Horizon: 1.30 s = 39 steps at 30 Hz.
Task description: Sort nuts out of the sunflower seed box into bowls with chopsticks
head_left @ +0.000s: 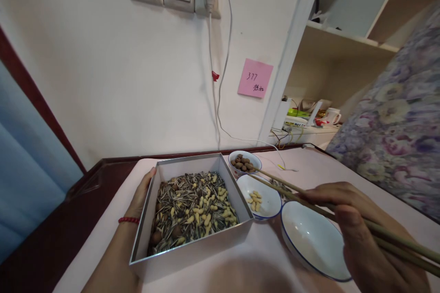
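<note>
My right hand [364, 233] grips a pair of wooden chopsticks [292, 187], their tips slightly apart near the front rim of a small bowl [256, 161] of round brown nuts [242, 163]. Nothing shows between the tips. My left hand [142, 190], a red bead bracelet on its wrist, holds the left side of a square box [199, 243]; most of its fingers are hidden behind the wall. Inside the box, striped sunflower seeds [177, 199] mix with peanuts [206, 213] and some brown nuts. Several peanuts lie in the middle blue-rimmed bowl [271, 199].
Nearest my right hand stands a larger white bowl [309, 233]. Behind the middle bowl is a partly hidden pile of seeds [280, 185]. A white cable [240, 138] runs down the wall onto the table. A floral curtain [395, 100] hangs at right.
</note>
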Each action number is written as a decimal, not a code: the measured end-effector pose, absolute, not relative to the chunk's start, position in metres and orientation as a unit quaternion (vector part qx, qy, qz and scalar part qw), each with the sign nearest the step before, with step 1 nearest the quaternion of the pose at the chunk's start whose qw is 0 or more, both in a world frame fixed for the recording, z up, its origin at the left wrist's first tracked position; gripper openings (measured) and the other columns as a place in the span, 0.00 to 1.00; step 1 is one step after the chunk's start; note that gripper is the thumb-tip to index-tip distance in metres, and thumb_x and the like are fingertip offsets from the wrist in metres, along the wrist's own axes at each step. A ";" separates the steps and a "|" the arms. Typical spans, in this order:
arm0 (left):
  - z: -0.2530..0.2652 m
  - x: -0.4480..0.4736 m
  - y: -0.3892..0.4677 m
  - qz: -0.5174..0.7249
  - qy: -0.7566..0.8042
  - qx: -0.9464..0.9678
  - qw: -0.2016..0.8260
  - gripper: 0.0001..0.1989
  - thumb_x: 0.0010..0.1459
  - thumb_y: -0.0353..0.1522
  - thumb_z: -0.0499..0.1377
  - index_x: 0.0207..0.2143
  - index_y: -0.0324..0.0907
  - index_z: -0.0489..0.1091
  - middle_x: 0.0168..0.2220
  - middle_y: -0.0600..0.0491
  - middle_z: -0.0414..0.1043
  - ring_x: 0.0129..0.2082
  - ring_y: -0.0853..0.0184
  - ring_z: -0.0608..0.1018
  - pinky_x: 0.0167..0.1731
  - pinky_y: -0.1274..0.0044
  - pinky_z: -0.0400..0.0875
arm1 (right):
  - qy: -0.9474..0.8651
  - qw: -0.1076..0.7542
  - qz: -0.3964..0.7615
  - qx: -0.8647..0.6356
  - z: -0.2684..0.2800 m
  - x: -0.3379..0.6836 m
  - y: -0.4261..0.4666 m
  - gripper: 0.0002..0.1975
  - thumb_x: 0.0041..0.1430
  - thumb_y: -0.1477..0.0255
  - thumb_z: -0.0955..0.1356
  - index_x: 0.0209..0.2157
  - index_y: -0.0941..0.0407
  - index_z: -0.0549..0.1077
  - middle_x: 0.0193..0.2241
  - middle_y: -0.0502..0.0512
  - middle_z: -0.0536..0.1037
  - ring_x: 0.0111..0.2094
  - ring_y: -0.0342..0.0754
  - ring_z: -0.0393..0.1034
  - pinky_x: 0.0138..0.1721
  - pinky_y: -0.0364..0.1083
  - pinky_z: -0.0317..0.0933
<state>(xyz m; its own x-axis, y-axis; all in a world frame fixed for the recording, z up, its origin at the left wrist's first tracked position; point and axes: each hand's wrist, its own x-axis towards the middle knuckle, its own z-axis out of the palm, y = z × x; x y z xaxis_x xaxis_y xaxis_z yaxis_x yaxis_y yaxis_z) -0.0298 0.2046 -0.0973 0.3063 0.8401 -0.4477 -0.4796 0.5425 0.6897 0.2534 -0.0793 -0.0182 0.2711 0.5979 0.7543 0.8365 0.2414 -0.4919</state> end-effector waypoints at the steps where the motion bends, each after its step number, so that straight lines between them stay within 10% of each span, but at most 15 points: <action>1: -0.097 -0.030 0.205 0.416 0.409 0.226 0.780 0.20 0.68 0.43 0.54 0.42 0.36 0.78 0.18 0.49 0.75 0.17 0.59 0.80 0.19 0.72 0.78 | -0.610 0.512 -0.111 -0.594 -0.016 0.249 -0.076 0.13 0.75 0.65 0.61 0.45 0.46 0.77 0.39 0.52 0.79 0.43 0.48 0.75 0.41 0.46 0.68; 17: -0.092 -0.032 0.197 0.412 0.447 0.269 0.747 0.22 0.70 0.43 0.53 0.39 0.36 0.79 0.13 0.51 0.72 0.07 0.63 0.71 0.05 0.77 0.64 | -0.723 0.367 0.051 -0.582 -0.037 0.219 0.016 0.16 0.75 0.65 0.59 0.32 0.53 0.69 0.32 0.51 0.73 0.33 0.46 0.70 0.35 0.47 0.62; 39: -0.076 -0.027 0.185 0.428 0.480 0.257 0.721 0.20 0.69 0.41 0.55 0.32 0.37 0.78 0.10 0.55 0.67 0.04 0.64 0.66 0.04 0.77 0.62 | -0.701 0.425 0.055 -0.570 -0.044 0.229 0.017 0.19 0.75 0.64 0.60 0.28 0.53 0.65 0.26 0.48 0.68 0.29 0.44 0.64 0.32 0.45 0.57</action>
<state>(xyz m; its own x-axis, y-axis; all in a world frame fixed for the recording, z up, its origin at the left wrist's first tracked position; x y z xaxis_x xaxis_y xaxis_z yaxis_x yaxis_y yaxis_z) -0.0273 0.1855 -0.0760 0.1724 0.8646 -0.4719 -0.3712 0.5008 0.7819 0.2289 0.0172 -0.0438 0.0102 0.8459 0.5332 0.7522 0.3449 -0.5615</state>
